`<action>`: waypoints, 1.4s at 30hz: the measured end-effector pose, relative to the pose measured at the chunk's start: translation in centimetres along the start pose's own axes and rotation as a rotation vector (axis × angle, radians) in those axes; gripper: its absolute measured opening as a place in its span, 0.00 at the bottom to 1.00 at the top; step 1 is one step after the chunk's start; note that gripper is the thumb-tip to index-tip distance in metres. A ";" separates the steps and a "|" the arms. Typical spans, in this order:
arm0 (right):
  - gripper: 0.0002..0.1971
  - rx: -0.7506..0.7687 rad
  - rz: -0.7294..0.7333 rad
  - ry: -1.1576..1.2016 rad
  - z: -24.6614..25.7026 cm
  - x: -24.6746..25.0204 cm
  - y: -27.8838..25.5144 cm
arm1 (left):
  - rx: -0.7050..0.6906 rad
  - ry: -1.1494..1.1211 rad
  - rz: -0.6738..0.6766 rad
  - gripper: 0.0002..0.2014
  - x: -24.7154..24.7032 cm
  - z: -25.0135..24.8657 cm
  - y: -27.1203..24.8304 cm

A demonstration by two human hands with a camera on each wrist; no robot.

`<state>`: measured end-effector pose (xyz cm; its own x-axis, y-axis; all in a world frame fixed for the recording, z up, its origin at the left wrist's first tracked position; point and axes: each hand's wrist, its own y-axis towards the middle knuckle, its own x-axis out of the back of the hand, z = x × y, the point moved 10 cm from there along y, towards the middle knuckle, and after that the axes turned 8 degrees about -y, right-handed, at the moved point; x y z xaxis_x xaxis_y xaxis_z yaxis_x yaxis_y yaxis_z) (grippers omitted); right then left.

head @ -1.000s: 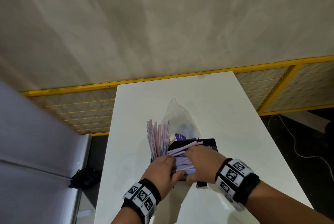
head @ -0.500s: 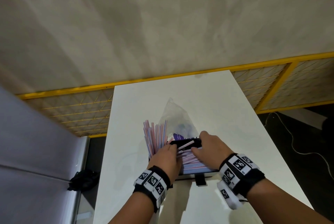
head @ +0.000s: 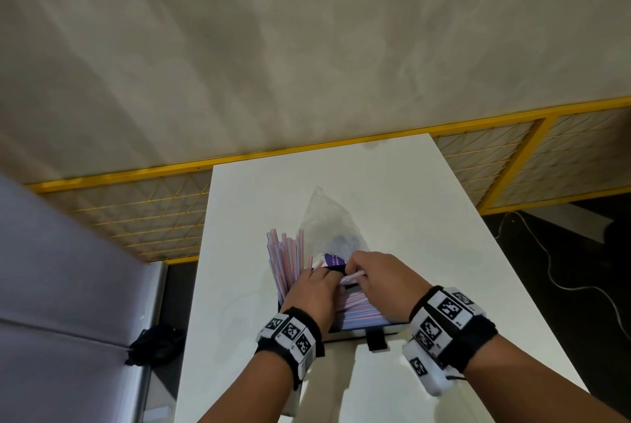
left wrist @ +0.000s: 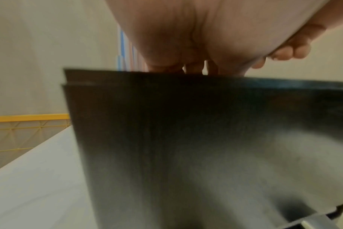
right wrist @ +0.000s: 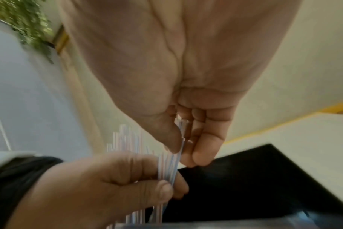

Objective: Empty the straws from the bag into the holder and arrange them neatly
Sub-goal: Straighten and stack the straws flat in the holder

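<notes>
Frame centre: right hand and left hand both pinch straws over black holder.

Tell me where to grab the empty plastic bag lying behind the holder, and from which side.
Take the clear bag at its raised, crumpled far end, coming from above on the far side of the black holder. That end peaks up off the white table with nothing over it, so fingers can likely pinch it. Its near end sits behind both hands and the standing straws.
</notes>
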<state>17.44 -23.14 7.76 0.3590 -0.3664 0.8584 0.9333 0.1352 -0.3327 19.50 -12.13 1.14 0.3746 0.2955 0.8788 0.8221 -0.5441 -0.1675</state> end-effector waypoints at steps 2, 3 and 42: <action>0.10 0.028 -0.054 0.003 0.7 1.6 -0.5 | -0.033 -0.011 -0.049 0.15 1.4 -0.5 0.2; 0.09 0.038 -0.089 -0.003 1.0 2.6 -0.8 | -0.048 -0.012 -0.063 0.13 1.9 -0.9 0.2; 0.20 0.140 0.088 -0.246 -2.9 -2.3 -1.6 | 0.049 -0.179 -0.067 0.07 5.1 2.9 -6.0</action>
<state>15.13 -25.13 5.15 0.4132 -0.1155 0.9033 0.8840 0.2888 -0.3675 17.72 -5.03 5.36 0.3848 0.4675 0.7958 0.8662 -0.4808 -0.1364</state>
